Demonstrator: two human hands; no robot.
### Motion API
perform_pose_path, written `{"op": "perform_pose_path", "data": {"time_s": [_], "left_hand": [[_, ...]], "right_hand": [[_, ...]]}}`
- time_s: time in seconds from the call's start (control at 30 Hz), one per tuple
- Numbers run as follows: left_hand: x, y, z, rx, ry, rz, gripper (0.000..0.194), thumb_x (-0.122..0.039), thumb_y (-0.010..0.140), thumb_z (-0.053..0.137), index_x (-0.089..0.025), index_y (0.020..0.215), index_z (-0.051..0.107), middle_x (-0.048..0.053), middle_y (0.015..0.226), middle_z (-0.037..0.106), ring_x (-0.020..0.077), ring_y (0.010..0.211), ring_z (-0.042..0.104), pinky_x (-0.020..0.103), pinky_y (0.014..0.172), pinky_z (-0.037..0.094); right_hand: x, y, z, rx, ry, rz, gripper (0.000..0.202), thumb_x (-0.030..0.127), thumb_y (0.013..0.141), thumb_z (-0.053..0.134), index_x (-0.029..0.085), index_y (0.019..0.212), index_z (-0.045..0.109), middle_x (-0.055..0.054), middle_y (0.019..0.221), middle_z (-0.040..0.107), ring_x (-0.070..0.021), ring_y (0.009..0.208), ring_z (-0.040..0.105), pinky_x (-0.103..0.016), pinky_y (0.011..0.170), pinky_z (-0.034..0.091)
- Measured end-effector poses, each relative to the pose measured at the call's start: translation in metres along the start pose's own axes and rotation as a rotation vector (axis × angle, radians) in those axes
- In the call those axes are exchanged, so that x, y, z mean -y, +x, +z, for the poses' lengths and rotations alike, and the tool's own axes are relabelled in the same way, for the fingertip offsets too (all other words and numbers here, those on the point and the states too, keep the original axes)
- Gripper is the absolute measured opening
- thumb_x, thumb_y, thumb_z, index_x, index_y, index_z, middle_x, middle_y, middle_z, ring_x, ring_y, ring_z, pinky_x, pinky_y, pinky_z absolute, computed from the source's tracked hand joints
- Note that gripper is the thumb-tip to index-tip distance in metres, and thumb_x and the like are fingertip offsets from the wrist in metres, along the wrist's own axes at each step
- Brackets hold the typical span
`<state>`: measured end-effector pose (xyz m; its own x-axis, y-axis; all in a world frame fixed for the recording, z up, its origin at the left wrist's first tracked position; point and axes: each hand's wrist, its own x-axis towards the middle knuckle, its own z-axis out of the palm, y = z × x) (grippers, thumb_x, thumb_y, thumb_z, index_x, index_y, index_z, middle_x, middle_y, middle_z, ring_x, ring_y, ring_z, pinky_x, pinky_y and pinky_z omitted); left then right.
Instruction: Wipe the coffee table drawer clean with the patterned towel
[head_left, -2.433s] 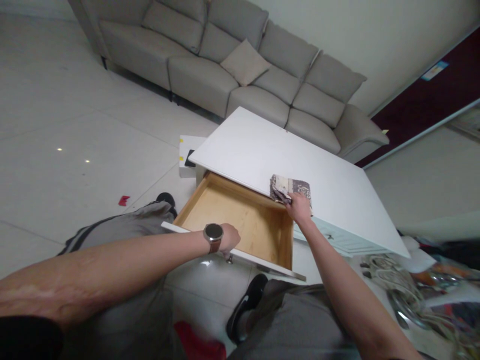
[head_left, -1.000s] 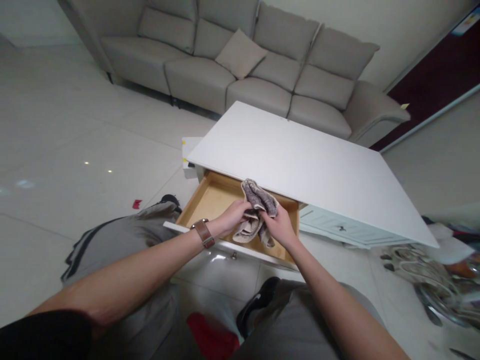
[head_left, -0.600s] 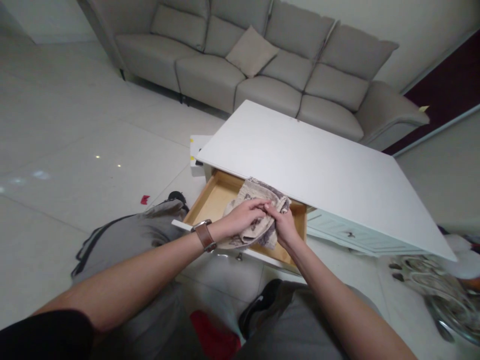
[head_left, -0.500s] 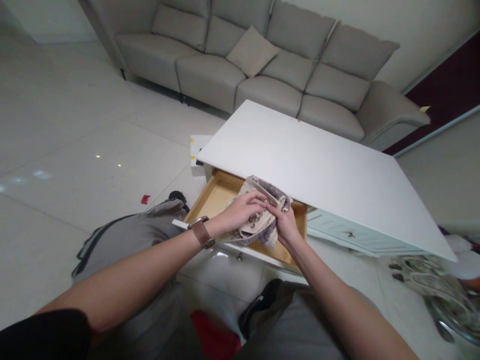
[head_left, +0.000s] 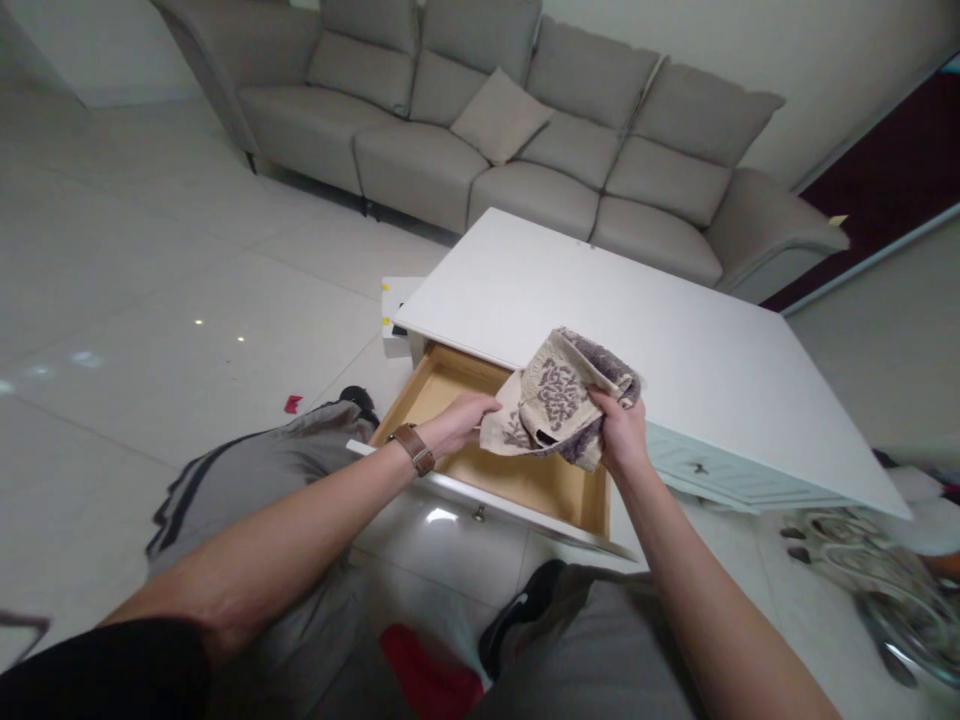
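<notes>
A beige cloth with a purple-grey floral pattern (head_left: 556,390) is stretched between my hands, partly folded over itself. My left hand (head_left: 463,420), with a brown watch strap (head_left: 412,450) at the wrist, pinches the cloth's left corner. On the other side my right hand (head_left: 621,425) grips the bunched folds, thumb on top. Both hands hold the cloth above a pulled-out wooden drawer (head_left: 450,375), whose bare bottom shows. The drawer belongs to a white coffee table (head_left: 637,310), and the cloth overlaps the near edge of its top.
A grey sofa (head_left: 420,150) with a square cushion (head_left: 501,115) runs behind the table. A white box (head_left: 396,345) stands on the floor at the table's left end. A red scrap (head_left: 292,403) and a red item (head_left: 427,670) lie on the tiles. Metal scrollwork (head_left: 855,570) is at right.
The cloth has moved right and up and is spread wider. My left hand has drawn back left to its corner, while my right hand has shifted right with the folds.
</notes>
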<state>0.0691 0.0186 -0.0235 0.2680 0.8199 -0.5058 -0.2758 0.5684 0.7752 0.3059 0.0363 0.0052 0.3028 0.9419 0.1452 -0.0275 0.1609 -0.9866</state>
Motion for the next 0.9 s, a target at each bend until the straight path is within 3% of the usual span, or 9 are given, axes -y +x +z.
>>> {"op": "perform_pose_path", "data": {"time_s": [0.1,0.23,0.37,0.5,0.63,0.7,0.77,0.87,0.9], "left_hand": [[-0.006,0.001,0.007,0.039,-0.090,0.031,0.002,-0.014,0.076,0.066,-0.013,0.075,0.065,0.009,0.075,0.072,0.0174,0.069,0.067,0.027,0.065,0.055],[-0.011,-0.003,0.018,0.090,-0.229,0.114,0.006,-0.009,0.085,0.061,-0.012,0.084,0.066,0.010,0.081,0.074,0.0143,0.069,0.068,0.025,0.068,0.057],[-0.007,-0.007,0.031,0.115,-0.250,0.144,0.011,-0.005,0.087,0.058,-0.013,0.086,0.065,0.010,0.084,0.074,0.0138,0.074,0.070,0.028,0.080,0.059],[-0.003,-0.011,0.039,0.058,-0.303,0.192,0.014,-0.002,0.085,0.059,-0.014,0.081,0.065,0.007,0.081,0.073,0.0118,0.077,0.069,0.029,0.091,0.057],[-0.002,-0.017,0.042,0.130,-0.331,0.194,0.028,0.000,0.078,0.065,-0.014,0.102,0.070,0.013,0.113,0.074,0.0172,0.104,0.070,0.033,0.102,0.053],[-0.003,-0.015,0.040,0.152,-0.245,0.190,0.034,0.001,0.075,0.066,-0.015,0.105,0.069,0.015,0.122,0.071,0.0201,0.109,0.069,0.036,0.101,0.053],[-0.007,-0.010,0.033,0.046,-0.093,0.251,0.034,-0.001,0.073,0.069,-0.015,0.103,0.067,0.015,0.119,0.072,0.0212,0.107,0.068,0.037,0.100,0.052],[-0.017,-0.002,0.020,-0.316,0.125,0.423,0.052,-0.007,0.065,0.081,-0.018,0.112,0.063,0.012,0.121,0.070,0.0230,0.115,0.064,0.037,0.103,0.049],[-0.020,0.000,0.015,-0.365,0.161,0.416,0.058,-0.012,0.062,0.086,-0.018,0.114,0.062,0.012,0.122,0.069,0.0242,0.116,0.063,0.037,0.103,0.049]], "right_hand": [[0.000,0.000,-0.005,-0.005,-0.211,-0.201,0.039,0.030,0.074,0.075,0.017,0.110,0.069,-0.009,0.114,0.075,-0.0255,0.107,0.068,-0.046,0.103,0.051],[0.003,-0.020,0.005,0.205,-0.425,-0.382,0.032,0.025,0.083,0.064,0.018,0.114,0.069,-0.011,0.119,0.073,-0.0251,0.118,0.064,-0.041,0.108,0.047],[-0.004,-0.045,0.023,0.359,-0.428,-0.322,0.036,0.024,0.084,0.063,0.019,0.119,0.067,-0.009,0.114,0.074,-0.0250,0.108,0.068,-0.040,0.100,0.053],[-0.016,-0.049,0.031,0.268,-0.304,-0.151,0.040,0.035,0.082,0.070,0.018,0.118,0.065,-0.011,0.115,0.073,-0.0262,0.106,0.068,-0.044,0.100,0.053],[-0.026,-0.038,0.029,0.234,-0.199,-0.004,0.066,0.037,0.063,0.087,0.018,0.120,0.060,-0.011,0.118,0.072,-0.0280,0.106,0.068,-0.047,0.100,0.053],[-0.029,-0.033,0.027,0.197,-0.158,0.039,0.062,0.035,0.060,0.087,0.019,0.115,0.062,-0.009,0.115,0.074,-0.0271,0.103,0.068,-0.048,0.100,0.052],[-0.030,-0.031,0.026,0.152,-0.101,0.090,0.052,0.032,0.062,0.084,0.020,0.109,0.065,-0.006,0.109,0.076,-0.0258,0.099,0.070,-0.048,0.101,0.052],[-0.024,-0.029,0.023,0.156,0.034,0.219,0.046,0.027,0.061,0.082,0.021,0.104,0.068,-0.004,0.101,0.078,-0.0264,0.094,0.072,-0.049,0.097,0.055],[-0.021,-0.028,0.022,0.182,0.082,0.278,0.046,0.027,0.061,0.082,0.021,0.104,0.068,-0.004,0.098,0.078,-0.0276,0.092,0.073,-0.050,0.094,0.057]]}}
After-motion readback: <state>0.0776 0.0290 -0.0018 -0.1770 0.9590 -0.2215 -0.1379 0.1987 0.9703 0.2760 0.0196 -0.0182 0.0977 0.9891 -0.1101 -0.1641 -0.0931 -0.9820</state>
